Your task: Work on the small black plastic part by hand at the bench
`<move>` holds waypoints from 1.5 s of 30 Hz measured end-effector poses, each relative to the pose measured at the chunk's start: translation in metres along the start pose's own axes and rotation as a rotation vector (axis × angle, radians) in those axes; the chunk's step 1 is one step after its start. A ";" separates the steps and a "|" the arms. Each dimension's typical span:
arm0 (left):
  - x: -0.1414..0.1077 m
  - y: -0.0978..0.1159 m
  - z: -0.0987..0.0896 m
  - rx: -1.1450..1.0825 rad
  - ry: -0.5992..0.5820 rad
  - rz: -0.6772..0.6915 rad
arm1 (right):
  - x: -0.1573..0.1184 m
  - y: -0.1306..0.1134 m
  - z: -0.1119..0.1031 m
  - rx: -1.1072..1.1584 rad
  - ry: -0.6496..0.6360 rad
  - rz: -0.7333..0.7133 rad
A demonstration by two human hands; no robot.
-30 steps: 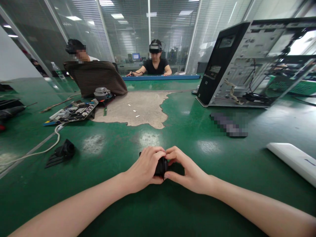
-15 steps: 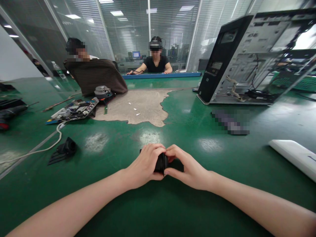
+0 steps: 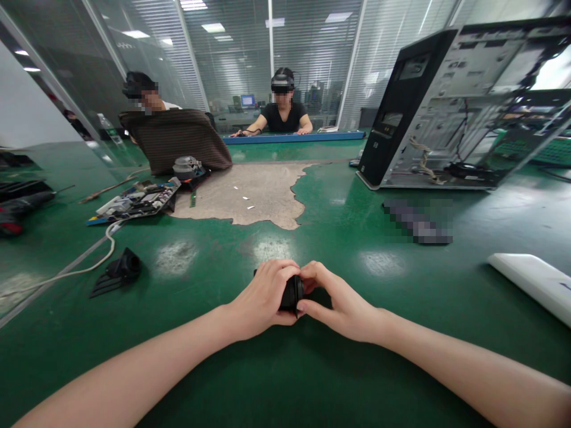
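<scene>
A small black object [image 3: 291, 293], boxy with a ridged edge on its right side, is between my hands just above or on the green tabletop. My left hand [image 3: 263, 297] wraps over it from the left and covers most of it, so its kind cannot be made out. From the right, my right hand [image 3: 341, 303] pinches its ridged end, thumb at the near side and fingers at the far side. Over to the left lies a black plastic piece [image 3: 118, 272] with a round opening and slatted part.
An opened computer tower [image 3: 401, 119] stands at the back right. A circuit board [image 3: 134, 199] and white cable [image 3: 109, 238] lie left. A white panel [image 3: 535, 282] is at the right edge. A worn patch [image 3: 263, 184] marks the table. Two people sit across.
Both hands keep their hold on the black object with almost no movement. The whole view has shifted very slightly.
</scene>
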State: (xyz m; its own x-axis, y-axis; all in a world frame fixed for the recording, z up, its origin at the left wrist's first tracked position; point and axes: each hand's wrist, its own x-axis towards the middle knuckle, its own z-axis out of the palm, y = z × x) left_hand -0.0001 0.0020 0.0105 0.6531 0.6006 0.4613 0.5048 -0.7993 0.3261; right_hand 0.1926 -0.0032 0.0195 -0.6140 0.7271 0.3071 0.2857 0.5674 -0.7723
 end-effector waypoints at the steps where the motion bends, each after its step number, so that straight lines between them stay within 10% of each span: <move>1: 0.000 0.000 0.000 -0.003 -0.004 -0.002 | 0.000 0.000 -0.001 -0.018 0.006 -0.026; 45: 0.000 -0.001 0.001 0.012 0.025 0.009 | 0.000 0.003 0.006 0.089 0.042 0.023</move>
State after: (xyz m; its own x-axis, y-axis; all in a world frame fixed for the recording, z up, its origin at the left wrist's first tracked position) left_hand 0.0001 0.0023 0.0089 0.6435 0.5926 0.4845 0.5057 -0.8043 0.3120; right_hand 0.1887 -0.0039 0.0139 -0.5760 0.7563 0.3101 0.2317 0.5148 -0.8254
